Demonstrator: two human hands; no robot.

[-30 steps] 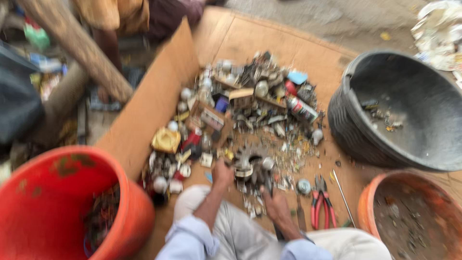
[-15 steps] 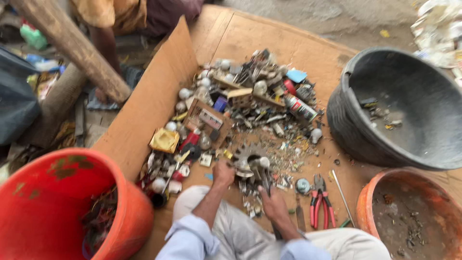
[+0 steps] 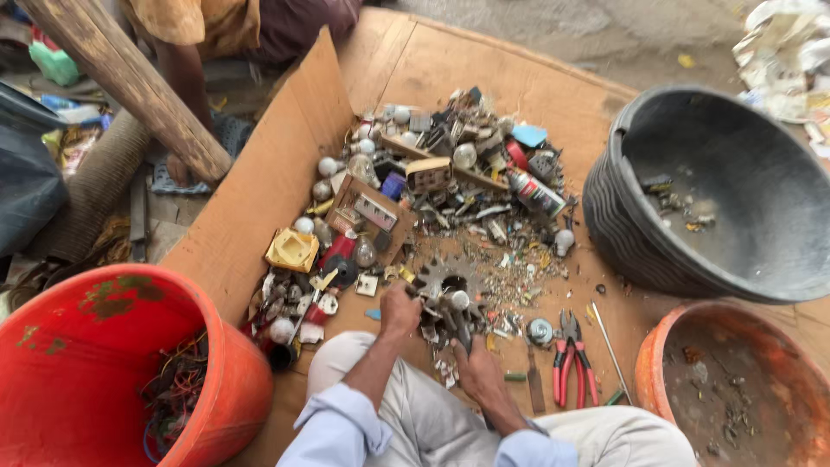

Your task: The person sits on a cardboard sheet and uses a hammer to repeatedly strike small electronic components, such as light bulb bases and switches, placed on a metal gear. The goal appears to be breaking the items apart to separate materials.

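Plywood flooring (image 3: 484, 78) carries a heap of scrap electrical parts (image 3: 450, 182), flanked by a black tub (image 3: 622, 225) and orange buckets (image 3: 233, 372). At the heap's near edge, the left hand (image 3: 399, 310) closes its fingers on a small metal fitting with a bulb (image 3: 451, 303) just to its right. The right hand (image 3: 477, 370), just below the fitting and equally near, grips a dark tool (image 3: 463, 329) pointing up into it.

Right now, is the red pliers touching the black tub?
Apart. The head view shows the pliers lying on the board near the right hand, with bare wood plainly between them and the black tub.
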